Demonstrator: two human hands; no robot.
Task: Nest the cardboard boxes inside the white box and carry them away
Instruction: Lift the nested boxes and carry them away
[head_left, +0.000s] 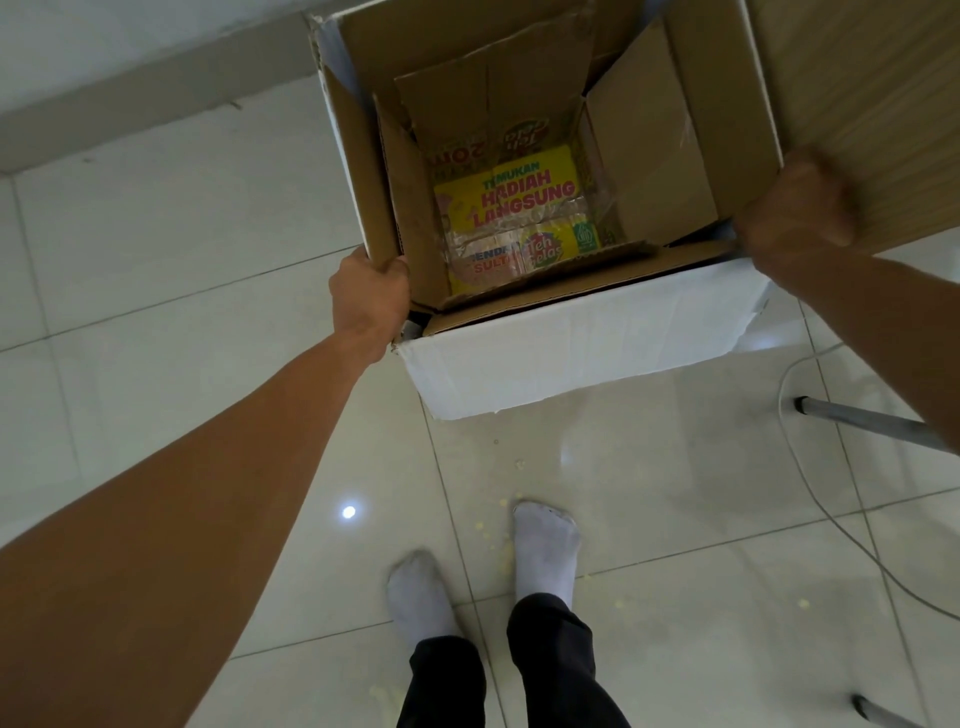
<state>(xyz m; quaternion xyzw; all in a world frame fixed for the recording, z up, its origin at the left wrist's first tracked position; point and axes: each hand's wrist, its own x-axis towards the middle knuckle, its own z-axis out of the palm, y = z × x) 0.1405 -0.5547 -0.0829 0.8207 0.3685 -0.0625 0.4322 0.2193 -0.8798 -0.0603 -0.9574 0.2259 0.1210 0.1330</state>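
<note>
Both hands, left hand (370, 296) and right hand (797, 205), grip the white box (582, 338) rims, fingers curled tight, cardboard boxes (415, 208) nested inside.

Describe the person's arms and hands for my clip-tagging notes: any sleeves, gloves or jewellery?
Both forearms are bare as far up as the frame shows, with no sleeve in sight. The left hand and the right hand wear no gloves, and no watch, ring or bracelet is visible.
</note>
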